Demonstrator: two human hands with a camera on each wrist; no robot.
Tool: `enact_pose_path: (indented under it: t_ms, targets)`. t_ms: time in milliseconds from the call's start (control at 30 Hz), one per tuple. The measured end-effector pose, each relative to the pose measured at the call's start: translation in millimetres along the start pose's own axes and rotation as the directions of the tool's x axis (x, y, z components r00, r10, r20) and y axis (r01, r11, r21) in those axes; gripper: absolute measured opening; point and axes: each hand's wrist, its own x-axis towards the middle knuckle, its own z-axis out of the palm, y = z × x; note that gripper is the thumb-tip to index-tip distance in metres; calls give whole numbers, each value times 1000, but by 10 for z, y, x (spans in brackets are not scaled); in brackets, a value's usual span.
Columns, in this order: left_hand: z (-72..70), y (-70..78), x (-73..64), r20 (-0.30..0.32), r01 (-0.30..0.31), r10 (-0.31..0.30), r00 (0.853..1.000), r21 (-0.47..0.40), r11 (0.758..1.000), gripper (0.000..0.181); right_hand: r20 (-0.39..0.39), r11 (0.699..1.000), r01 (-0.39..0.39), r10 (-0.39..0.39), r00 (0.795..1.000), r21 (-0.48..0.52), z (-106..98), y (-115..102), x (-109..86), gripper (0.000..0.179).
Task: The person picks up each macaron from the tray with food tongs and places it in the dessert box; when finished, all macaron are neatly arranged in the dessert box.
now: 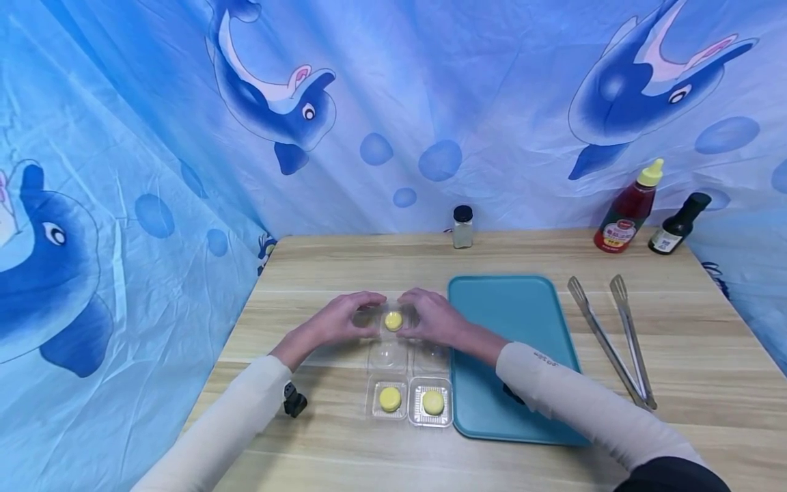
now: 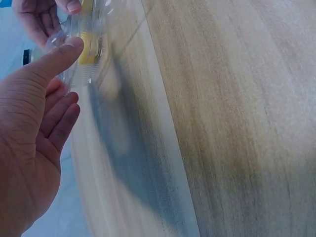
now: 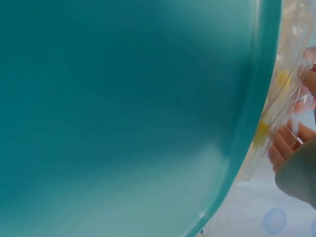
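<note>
My left hand [image 1: 338, 318] and right hand [image 1: 433, 318] grip opposite sides of a small clear plastic box. Within it lies a round yellow pastry [image 1: 393, 321], macaron-like in shape. In the left wrist view, the left thumb [image 2: 61, 57] presses on the clear plastic, with the fingers curled beyond it. Nearer to me, two hinged clear boxes stand with their lids folded back, a left box [image 1: 371, 410] and a right box [image 1: 430, 421]. Each contains one similar pastry: a left one [image 1: 390, 399] and a right one [image 1: 433, 402].
A teal tray [image 1: 510, 321] lies under my right forearm, close beside the boxes. Metal tongs [image 1: 627, 342] rest right of it. A black-capped jar [image 1: 463, 229], a red sauce bottle [image 1: 624, 215] and a dark bottle [image 1: 676, 225] stand along the back edge, before a blue dolphin-print curtain [image 1: 399, 102].
</note>
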Motion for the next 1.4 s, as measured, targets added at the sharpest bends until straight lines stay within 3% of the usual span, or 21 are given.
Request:
enact_pose_path:
  t_ms: [467, 733, 1100, 1233, 1400]
  targets:
    - [7, 8, 17, 29, -17, 15, 999, 51, 999, 78, 13, 999, 23, -23, 1000, -41, 36, 26, 7, 67]
    - [-1, 20, 13, 35, -23, 22, 999, 38, 999, 80, 64, 1000, -4, 6, 998, -21, -77, 14, -36, 80]
    - [-9, 21, 33, 35, -31, 28, 999, 59, 998, 81, 54, 1000, 10, -10, 999, 0, -210, 138, -186, 85]
    - [-17, 34, 22, -11, -40, 41, 999, 72, 997, 78, -16, 999, 40, -39, 999, 36, -285, 166, -291, 84]
    - [-26, 106, -10, -127, -73, 78, 989, 46, 996, 71, -73, 998, 44, -40, 997, 51, -400, 182, -496, 82]
